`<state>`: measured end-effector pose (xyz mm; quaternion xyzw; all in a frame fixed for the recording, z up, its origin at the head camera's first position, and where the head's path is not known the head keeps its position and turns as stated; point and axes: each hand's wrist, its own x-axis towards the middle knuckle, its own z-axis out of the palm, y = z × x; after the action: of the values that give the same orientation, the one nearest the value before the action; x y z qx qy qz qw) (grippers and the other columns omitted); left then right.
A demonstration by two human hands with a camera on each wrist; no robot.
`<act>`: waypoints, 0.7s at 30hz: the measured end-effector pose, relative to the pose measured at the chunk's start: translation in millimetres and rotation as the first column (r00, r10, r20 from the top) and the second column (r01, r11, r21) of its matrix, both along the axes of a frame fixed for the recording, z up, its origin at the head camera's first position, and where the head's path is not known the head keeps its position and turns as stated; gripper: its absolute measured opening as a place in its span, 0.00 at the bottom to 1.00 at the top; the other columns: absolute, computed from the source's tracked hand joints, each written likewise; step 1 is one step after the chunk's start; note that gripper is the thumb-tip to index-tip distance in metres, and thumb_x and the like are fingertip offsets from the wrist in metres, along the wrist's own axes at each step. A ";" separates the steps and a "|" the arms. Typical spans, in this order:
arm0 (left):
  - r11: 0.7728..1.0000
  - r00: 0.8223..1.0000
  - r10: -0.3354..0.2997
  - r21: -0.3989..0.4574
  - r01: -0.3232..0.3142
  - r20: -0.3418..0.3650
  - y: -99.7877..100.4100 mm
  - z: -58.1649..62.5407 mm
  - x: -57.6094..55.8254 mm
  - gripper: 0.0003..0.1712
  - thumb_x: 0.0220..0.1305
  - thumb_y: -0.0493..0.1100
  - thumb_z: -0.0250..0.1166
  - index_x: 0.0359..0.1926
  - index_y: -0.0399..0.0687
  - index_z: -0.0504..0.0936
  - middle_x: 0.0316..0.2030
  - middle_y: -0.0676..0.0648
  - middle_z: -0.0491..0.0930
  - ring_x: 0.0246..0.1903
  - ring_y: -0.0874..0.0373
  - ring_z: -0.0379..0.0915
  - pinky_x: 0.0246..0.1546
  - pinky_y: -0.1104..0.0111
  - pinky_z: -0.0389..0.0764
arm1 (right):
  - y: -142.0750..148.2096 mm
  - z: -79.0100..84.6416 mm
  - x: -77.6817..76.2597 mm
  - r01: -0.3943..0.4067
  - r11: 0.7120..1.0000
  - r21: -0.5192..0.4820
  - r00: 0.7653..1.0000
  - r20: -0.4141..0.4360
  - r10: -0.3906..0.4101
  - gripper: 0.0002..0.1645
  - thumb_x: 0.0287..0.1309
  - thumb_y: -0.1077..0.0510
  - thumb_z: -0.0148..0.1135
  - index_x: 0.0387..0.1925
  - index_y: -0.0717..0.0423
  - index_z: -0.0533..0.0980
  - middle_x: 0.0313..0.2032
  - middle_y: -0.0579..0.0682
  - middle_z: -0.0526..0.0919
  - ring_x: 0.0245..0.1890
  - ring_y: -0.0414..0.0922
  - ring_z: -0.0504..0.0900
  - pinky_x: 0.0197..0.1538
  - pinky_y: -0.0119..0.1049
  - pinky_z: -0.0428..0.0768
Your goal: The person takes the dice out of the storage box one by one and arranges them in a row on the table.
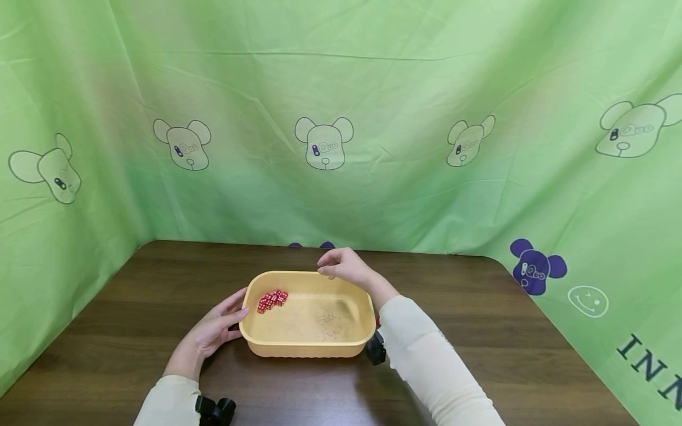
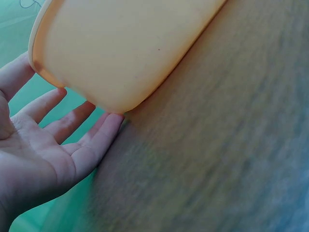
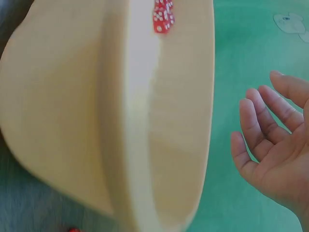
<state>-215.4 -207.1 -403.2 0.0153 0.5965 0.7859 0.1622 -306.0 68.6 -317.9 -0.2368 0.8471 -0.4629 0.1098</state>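
A yellow plastic basin (image 1: 303, 350) sits on the brown table, with several red dice (image 1: 273, 300) with white spots clustered inside at its left end. My left hand (image 1: 215, 325) grips that end, thumb at the rim and the other fingers against the outer wall. The left wrist view shows those fingertips (image 2: 115, 118) touching the basin's side. Over the far rim, toward the right, my right hand (image 1: 346, 264) hangs with loosely bent fingers. Seen in the right wrist view, its palm (image 3: 285, 159) holds nothing and is apart from the basin.
A small red thing (image 3: 75, 230) lies on the table beside the basin's right end, mostly hidden by the basin and sleeve in the head view. A green curtain (image 1: 256, 195) with bear drawings encloses the table's (image 1: 479, 331) back and sides.
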 end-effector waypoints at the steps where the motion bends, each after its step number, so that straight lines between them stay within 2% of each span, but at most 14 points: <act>1: 1.000 1.000 0.001 -0.001 -0.001 0.000 -0.1 -0.1 0.0 0.34 0.61 0.35 0.51 0.65 0.47 0.47 0.62 0.36 0.47 0.52 0.46 0.58 0.42 0.57 0.70 | -3.4 -0.9 0.3 0.001 1.000 0.000 1.000 0.010 -0.001 0.10 0.49 0.64 0.59 0.35 0.67 0.75 0.27 0.52 0.78 0.31 0.58 0.75 0.38 0.47 0.73; 4: 1.000 1.000 0.003 -0.005 -0.003 0.002 -0.1 -0.1 0.0 0.34 0.61 0.35 0.51 0.65 0.47 0.47 0.61 0.36 0.47 0.53 0.45 0.58 0.42 0.57 0.70 | -13.0 -4.9 1.0 -0.007 1.000 -0.013 1.000 0.024 0.007 0.11 0.48 0.65 0.59 0.35 0.68 0.75 0.28 0.52 0.79 0.32 0.58 0.76 0.37 0.44 0.74; 6: 1.000 1.000 0.006 -0.006 -0.006 0.004 -0.1 -0.1 0.0 0.34 0.61 0.35 0.50 0.65 0.47 0.47 0.61 0.35 0.47 0.53 0.44 0.57 0.42 0.57 0.70 | -20.2 -1.4 7.2 -0.011 1.000 -0.022 0.999 0.038 0.012 0.11 0.49 0.66 0.58 0.35 0.70 0.75 0.28 0.54 0.79 0.32 0.59 0.75 0.36 0.43 0.75; 11: 1.000 1.000 0.012 -0.007 -0.012 0.005 -0.5 -0.6 0.0 0.34 0.61 0.35 0.51 0.65 0.47 0.47 0.62 0.36 0.47 0.54 0.44 0.57 0.42 0.57 0.70 | -36.7 -10.0 9.5 -0.033 0.998 -0.045 0.998 0.049 0.035 0.11 0.49 0.67 0.58 0.35 0.73 0.74 0.27 0.56 0.78 0.32 0.60 0.75 0.36 0.45 0.75; 13: 1.000 1.000 0.014 -0.008 -0.013 0.003 -0.5 -1.3 -0.1 0.34 0.61 0.36 0.51 0.65 0.47 0.47 0.62 0.36 0.47 0.53 0.44 0.57 0.42 0.57 0.70 | -42.6 -19.4 5.4 -0.041 0.998 -0.046 0.998 0.046 0.043 0.12 0.48 0.67 0.59 0.35 0.72 0.74 0.26 0.54 0.78 0.30 0.58 0.76 0.35 0.46 0.74; 17: 1.000 1.000 0.017 -0.005 -0.017 0.005 -0.3 -2.5 -0.6 0.33 0.61 0.35 0.51 0.65 0.47 0.48 0.62 0.36 0.47 0.53 0.45 0.57 0.43 0.56 0.70 | -55.7 -22.3 9.2 -0.065 0.997 -0.042 0.997 0.049 0.067 0.12 0.47 0.66 0.60 0.35 0.72 0.74 0.25 0.53 0.79 0.26 0.53 0.76 0.34 0.45 0.75; 21: 1.000 1.000 0.015 -0.008 -0.015 0.002 0.1 -2.0 -1.3 0.33 0.61 0.35 0.50 0.65 0.47 0.48 0.62 0.37 0.47 0.53 0.45 0.57 0.42 0.56 0.70 | -69.1 -24.0 12.5 -0.083 0.996 -0.034 0.994 0.068 0.085 0.12 0.46 0.67 0.59 0.35 0.72 0.74 0.24 0.57 0.79 0.27 0.56 0.76 0.35 0.47 0.74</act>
<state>-216.8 -207.0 -405.1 0.0093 0.5995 0.7848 0.1568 -293.5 -0.5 -341.9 -0.2577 0.8248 -0.4789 0.1548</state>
